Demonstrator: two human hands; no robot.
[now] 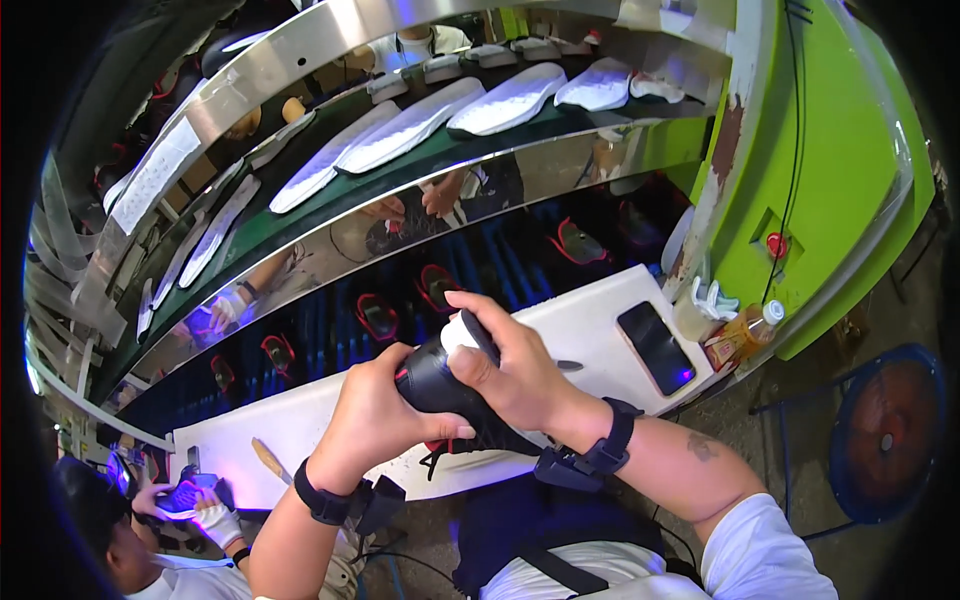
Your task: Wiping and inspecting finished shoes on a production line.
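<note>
A dark shoe [428,382] with a smooth black surface and red edging is held over the white worktable, its laces hanging toward me. My left hand [375,415] is closed around the shoe's near left part, thumb lying along its side. Closed over the other end is my right hand [515,375], its thumb against a white rounded piece [459,334] at the end of the shoe. A black flap or edge shows beside that piece, under the right fingers. Whether the white piece is part of the shoe or separate, I cannot tell.
On the white worktable [610,350] lie a phone [655,347] and a wooden-handled tool [270,460]. A bottle [768,318] stands at the right end. Beyond, shoes and pale soles [410,125] sit on two conveyor levels. A co-worker's gloved hand [217,522] works at left; a fan [886,440] stands right.
</note>
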